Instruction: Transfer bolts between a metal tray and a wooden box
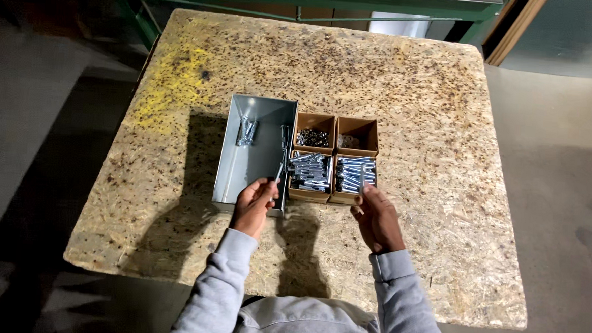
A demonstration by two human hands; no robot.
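Bolts fill the near cardboard boxes (333,160) on the worktop (415,91). Left hand (253,205) pinches one bolt (280,169) over the grey metal tray (256,151); right hand (376,218) pinches another bolt (361,177) over its box.

So the left hand (252,205) has a long silvery bolt (279,173) pinched in its fingertips, held roughly upright over the near right corner of the grey metal tray (238,173). A couple more assembled bolts (246,131) lie loose at the far end of that tray. The right hand (376,219) has its fingers on a bolt (361,179) at the near right cardboard box (354,174), which is packed with shiny bolts lying side by side. The box left of it (310,173) is full of the same kind.
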